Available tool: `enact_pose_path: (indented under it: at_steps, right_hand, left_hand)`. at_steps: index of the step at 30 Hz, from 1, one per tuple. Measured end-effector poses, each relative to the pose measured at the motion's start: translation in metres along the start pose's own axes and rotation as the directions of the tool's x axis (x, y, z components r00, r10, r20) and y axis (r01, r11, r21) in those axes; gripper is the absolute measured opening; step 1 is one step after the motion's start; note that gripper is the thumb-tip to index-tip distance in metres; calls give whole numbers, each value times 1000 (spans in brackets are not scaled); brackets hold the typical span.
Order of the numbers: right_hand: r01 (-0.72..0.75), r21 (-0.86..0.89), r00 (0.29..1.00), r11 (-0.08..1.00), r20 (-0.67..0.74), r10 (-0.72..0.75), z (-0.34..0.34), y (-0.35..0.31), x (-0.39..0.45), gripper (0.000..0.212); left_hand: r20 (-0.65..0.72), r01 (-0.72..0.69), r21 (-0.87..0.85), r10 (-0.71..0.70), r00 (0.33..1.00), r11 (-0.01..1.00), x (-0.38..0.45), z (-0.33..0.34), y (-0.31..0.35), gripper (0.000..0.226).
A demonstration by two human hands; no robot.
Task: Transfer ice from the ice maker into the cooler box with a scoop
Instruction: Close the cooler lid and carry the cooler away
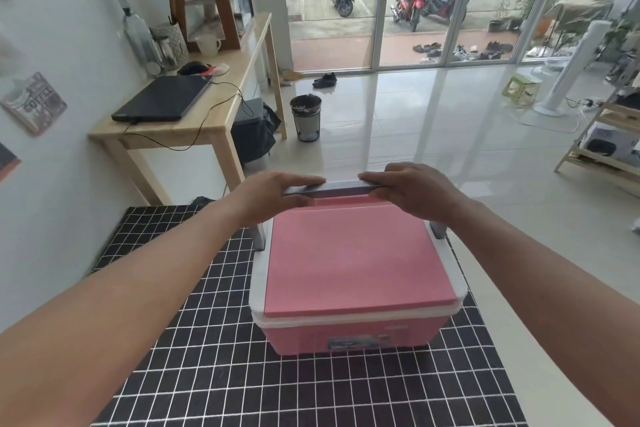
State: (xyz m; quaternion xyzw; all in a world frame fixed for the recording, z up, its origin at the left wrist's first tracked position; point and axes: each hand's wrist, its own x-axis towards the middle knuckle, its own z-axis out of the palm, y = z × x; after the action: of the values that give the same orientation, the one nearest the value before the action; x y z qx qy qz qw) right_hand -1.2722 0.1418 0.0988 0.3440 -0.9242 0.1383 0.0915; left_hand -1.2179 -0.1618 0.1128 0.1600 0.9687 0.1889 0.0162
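A pink cooler box (353,263) with a white rim stands shut on a black cloth with a white grid (214,374). Its grey handle (341,190) is swung over the far edge of the lid. My left hand (273,198) grips the handle's left end, fingers over the top and thumb underneath. My right hand (412,189) grips the right end the same way. No ice maker or scoop is in view.
A wooden desk (194,125) with a closed laptop (162,99) stands at the left wall. A bin (305,118) sits on the tiled floor beyond. A wooden shelf (602,146) is at the right. Glass doors span the back.
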Motion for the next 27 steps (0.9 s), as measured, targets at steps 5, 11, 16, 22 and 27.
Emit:
enact_pose_path:
  at_steps: [5, 11, 16, 22, 27]
  right_hand:
    - [-3, -56, 999, 998, -49, 1, 15, 0, 16, 36]
    - [-192, -27, 981, 981, -8, 192, 47, 11, 42, 31]
    - [-284, -63, 951, 957, 107, 290, 77, 20, 56, 34]
    - [-304, -19, 934, 952, 191, 302, 98, 32, 50, 39]
    - [-329, 17, 924, 944, 213, 318, 103, 32, 49, 40]
  left_hand:
    - [-2, 104, 69, -104, 995, 992, 19, 3, -5, 51]
    - [-80, 229, 197, -217, 973, 953, 53, 32, -5, 40]
    - [-59, 298, 310, -295, 954, 903, 68, 58, -12, 41]
    - [-40, 309, 203, -307, 951, 929, 71, 84, -22, 47]
    - [-9, 311, 171, -315, 949, 935, 71, 90, -27, 51]
